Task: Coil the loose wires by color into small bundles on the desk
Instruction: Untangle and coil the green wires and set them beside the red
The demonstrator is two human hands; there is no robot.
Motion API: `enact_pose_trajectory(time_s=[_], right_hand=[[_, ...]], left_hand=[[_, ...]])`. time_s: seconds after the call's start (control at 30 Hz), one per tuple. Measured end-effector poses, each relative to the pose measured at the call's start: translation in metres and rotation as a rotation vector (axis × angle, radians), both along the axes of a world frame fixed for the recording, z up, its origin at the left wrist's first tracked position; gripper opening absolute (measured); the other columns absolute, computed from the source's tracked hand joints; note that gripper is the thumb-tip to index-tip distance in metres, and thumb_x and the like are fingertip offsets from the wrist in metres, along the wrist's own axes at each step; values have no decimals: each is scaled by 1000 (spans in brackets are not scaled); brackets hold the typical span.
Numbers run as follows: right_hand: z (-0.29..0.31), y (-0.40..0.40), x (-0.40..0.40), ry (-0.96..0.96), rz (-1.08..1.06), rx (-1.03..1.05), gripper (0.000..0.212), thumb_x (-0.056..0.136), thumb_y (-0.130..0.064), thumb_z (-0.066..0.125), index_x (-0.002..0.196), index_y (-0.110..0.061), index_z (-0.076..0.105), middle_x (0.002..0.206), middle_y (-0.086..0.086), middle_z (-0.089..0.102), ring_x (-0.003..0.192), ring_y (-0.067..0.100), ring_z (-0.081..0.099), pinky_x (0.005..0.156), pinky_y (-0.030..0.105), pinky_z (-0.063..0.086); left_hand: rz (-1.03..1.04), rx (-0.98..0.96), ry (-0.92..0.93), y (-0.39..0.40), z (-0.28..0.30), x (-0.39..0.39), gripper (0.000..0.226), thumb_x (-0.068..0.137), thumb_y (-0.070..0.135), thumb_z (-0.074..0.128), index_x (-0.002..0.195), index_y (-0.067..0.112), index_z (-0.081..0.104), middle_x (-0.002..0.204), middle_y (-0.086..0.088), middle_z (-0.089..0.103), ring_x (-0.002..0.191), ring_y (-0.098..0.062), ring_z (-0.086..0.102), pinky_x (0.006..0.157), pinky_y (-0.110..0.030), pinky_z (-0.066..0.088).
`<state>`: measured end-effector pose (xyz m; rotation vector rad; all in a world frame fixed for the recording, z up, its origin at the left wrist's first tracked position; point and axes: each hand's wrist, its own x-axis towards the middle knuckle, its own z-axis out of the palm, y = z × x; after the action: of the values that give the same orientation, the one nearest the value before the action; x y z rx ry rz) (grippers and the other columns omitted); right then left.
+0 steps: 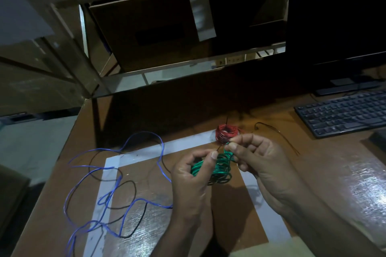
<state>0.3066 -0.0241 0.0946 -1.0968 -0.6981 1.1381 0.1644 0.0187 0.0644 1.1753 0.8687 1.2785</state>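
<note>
A coil of green wire [219, 168] is held just above the brown desk [325, 173]. My left hand [190, 177] grips the coil, thumb on top and fingers curled round it. My right hand [254, 154] pinches the green wire's end at the coil's upper right. A finished red wire bundle [226, 132] lies on the desk just behind my hands. Loose blue wire [117, 179] sprawls in big loops to the left, tangled with a loose black wire [129, 200].
White tape [181, 145] marks a square on the desk under my hands. A thin black wire [277, 133] lies to the right of the red bundle. A black keyboard [344, 115] and a monitor [338, 16] stand at the back right. The desk's left edge runs past the blue loops.
</note>
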Motion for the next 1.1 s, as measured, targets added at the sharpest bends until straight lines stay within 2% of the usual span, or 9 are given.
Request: enact_pose_trajectory(time_s=[0.13,0.4,0.53,0.6,0.73,0.87,0.93,1.0,1.1], right_hand=[[2,0,-1,4,4,0,24,75,-14,77,95,-2,70,71,5,62,54,5,54,51,18,47],[3,-2,-1,4,38,-27,29,71,-19,78,94,-4,70,72,10,62,54,7,55,53,20,50],[3,-4,-2,52,77,-26,19,72,-15,77,89,-7,71,76,13,63,57,11,59,55,21,54],[3,-5,-2,72,69,-14,19,73,-13,76,91,-7,71,78,14,66,59,13,62,57,22,57],[3,-6,-1,65,53,2,25,73,-12,74,96,-2,69,76,10,70,61,14,65,60,23,59],[1,-7,0,41,68,1,23,72,-11,76,92,-2,70,75,10,69,59,15,64,60,24,59],[-1,-7,0,15,72,-9,23,71,-12,77,91,-2,70,76,10,69,60,14,64,59,25,59],[-3,-7,-1,-17,61,-18,24,70,-13,79,90,-2,71,74,10,68,60,14,62,58,25,58],[-4,-7,-2,-75,37,-16,23,71,-13,79,88,0,71,73,7,69,61,12,64,57,26,57]], left_hand=[[-5,3,6,1,-2,-2,6,83,18,76,81,13,76,80,-4,74,72,-9,70,59,-19,53],[-3,21,37,1,-2,-4,12,86,23,80,85,11,76,83,-6,76,74,-12,71,62,-22,54],[2,50,57,1,-1,-5,11,81,28,79,84,17,78,84,-5,77,77,-12,72,67,-25,56],[9,67,69,1,-1,-5,18,79,33,79,85,16,77,85,-6,77,78,-14,72,67,-26,57],[7,82,58,1,-3,-5,14,82,21,78,86,8,76,86,-11,76,77,-16,72,66,-27,58],[-8,96,59,-1,-2,-6,16,82,28,79,87,12,78,88,-9,77,80,-17,73,68,-29,59],[-9,93,51,-1,-2,-6,14,85,21,82,87,9,77,85,-8,77,77,-14,72,66,-25,57],[-13,92,46,-2,-2,-4,10,85,16,77,85,6,76,80,-4,76,74,-9,70,64,-20,54],[-10,72,39,-3,-3,-3,11,86,16,78,85,6,76,78,-3,75,72,-7,69,63,-19,53]])
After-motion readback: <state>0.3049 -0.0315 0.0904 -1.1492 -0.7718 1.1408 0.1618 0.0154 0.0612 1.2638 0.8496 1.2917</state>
